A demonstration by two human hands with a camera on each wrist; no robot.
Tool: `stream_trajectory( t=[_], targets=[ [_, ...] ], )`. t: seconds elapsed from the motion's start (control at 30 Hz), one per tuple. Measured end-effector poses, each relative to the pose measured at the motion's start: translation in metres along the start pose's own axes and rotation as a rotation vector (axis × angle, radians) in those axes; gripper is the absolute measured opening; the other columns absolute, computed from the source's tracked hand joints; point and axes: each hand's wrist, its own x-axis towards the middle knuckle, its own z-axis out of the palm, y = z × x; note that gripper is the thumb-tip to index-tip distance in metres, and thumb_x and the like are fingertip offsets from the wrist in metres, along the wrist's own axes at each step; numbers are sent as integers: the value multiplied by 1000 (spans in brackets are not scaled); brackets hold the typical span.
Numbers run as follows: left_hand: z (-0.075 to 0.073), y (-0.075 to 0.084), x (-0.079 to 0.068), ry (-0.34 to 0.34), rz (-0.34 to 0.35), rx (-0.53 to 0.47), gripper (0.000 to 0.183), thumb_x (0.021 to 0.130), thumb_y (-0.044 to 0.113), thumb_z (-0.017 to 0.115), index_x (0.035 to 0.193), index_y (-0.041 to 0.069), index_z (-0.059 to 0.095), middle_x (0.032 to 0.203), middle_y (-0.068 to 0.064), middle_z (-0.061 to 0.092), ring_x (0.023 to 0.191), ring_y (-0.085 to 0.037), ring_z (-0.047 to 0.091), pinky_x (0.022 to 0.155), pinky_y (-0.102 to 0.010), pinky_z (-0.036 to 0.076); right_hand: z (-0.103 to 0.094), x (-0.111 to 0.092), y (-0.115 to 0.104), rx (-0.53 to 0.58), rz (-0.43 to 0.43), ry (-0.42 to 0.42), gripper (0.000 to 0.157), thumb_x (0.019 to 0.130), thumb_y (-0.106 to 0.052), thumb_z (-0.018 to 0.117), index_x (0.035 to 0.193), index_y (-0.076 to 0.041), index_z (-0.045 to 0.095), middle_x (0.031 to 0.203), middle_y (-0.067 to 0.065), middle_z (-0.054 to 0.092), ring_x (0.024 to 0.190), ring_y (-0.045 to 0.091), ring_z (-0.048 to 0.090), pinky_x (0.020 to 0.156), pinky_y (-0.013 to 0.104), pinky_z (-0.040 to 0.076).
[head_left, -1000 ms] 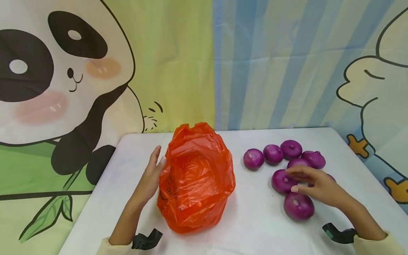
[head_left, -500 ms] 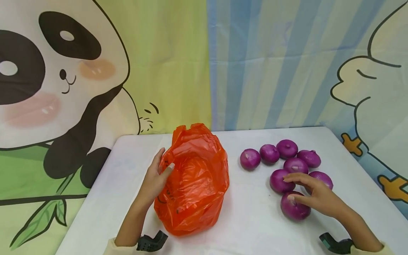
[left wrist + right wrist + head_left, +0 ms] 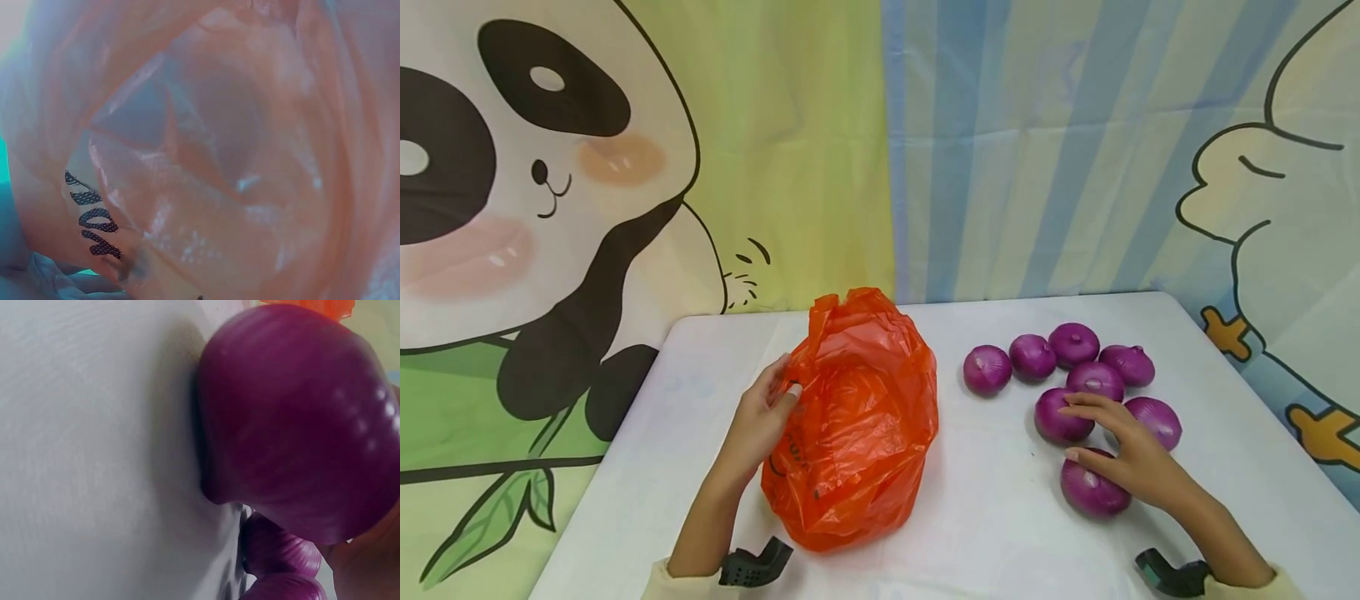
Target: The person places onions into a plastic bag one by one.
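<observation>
My left hand (image 3: 763, 421) pinches the left rim of a red-orange plastic bag (image 3: 865, 450), thumb on the inner side and fingers behind the film. The bag stands with its mouth spread wide; in the left wrist view its thin film (image 3: 250, 187) with dark printed letters fills the picture. Over the nearest purple onion (image 3: 1096, 487) my right hand (image 3: 1138, 454) hovers with thumb and fingers spread apart, the thumb at the onion's top. That same onion (image 3: 294, 425) looms large in the right wrist view, resting on the white table, with part of the hand at the right edge.
Several more purple onions (image 3: 1075, 344) lie loosely grouped on the right of the white table (image 3: 992, 517). A printed cloth backdrop (image 3: 820, 167) with a panda hangs behind the table's far edge. Black wrist cameras (image 3: 756, 562) sit at both wrists.
The left hand has come onto the bag's rim from beside it and now pinches it. The right hand has lowered toward the nearest onion, then lifted slightly. The head view has shifted a little.
</observation>
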Motion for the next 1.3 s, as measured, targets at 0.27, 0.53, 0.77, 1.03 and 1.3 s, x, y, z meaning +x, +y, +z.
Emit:
stream_trajectory(
  t=[0.27, 0.53, 0.77, 1.03, 1.3],
  targets=[
    [0, -1, 2, -10, -39, -10, 52, 103, 17, 47, 151, 7, 30, 151, -12, 36, 136, -26, 38, 102, -44, 40, 0, 13, 4, -78, -23, 3, 50, 80, -13, 81, 125, -11, 62, 133, 13, 49, 121, 37, 47, 91, 46, 48],
    [-1, -2, 2, 2, -49, -30, 50, 103, 16, 49, 149, 6, 34, 150, -12, 37, 136, -25, 38, 100, -41, 43, -1, 24, 1, -89, 21, -29, 48, 80, -8, 80, 125, -6, 63, 126, 17, 49, 114, 43, 51, 84, 61, 47],
    [-5, -4, 3, 45, -73, -19, 47, 102, 18, 52, 146, 5, 41, 146, -13, 43, 134, -27, 42, 95, -38, 46, -2, 31, 2, -94, 53, -79, 48, 81, -8, 78, 127, -4, 61, 127, 23, 53, 117, 46, 50, 88, 62, 45],
    [-11, -6, 6, 99, -97, 33, 49, 96, 26, 63, 137, 2, 52, 144, -9, 48, 129, -27, 49, 94, -35, 46, -4, 33, 1, -90, 59, -114, 49, 85, -8, 74, 131, -3, 58, 132, 27, 50, 120, 48, 47, 89, 64, 43],
    [-14, -11, 6, 112, -89, 40, 37, 95, 12, 64, 129, -1, 60, 138, -13, 53, 124, -28, 53, 86, -32, 50, -3, 34, 0, -86, 39, -126, 49, 87, -6, 72, 133, -2, 56, 133, 28, 48, 121, 50, 46, 87, 63, 44]
  ],
)
